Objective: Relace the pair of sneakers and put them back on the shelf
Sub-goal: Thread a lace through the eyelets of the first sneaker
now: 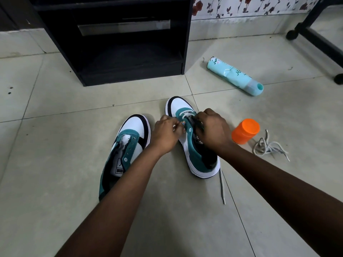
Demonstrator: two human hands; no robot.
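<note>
Two white, teal and black sneakers stand on the tiled floor. The left sneaker [128, 141] has bare eyelets and no lace. Both my hands are on the right sneaker [187, 138]. My left hand [166, 134] pinches a grey lace [187, 113] at the teal eyelet strip. My right hand [211, 129] curls its fingers over the tongue and the other eyelet row, hiding them. One loose end of that lace [221, 186] trails on the floor behind the heel. A second grey lace [267, 146] lies bundled at the right.
A black shelf unit [118, 43] stands ahead with an open lower compartment. A turquoise bottle [234, 75] lies on its side to the right. An orange-lidded jar [245, 130] sits beside my right hand. A black wheeled frame [319, 39] stands at the far right.
</note>
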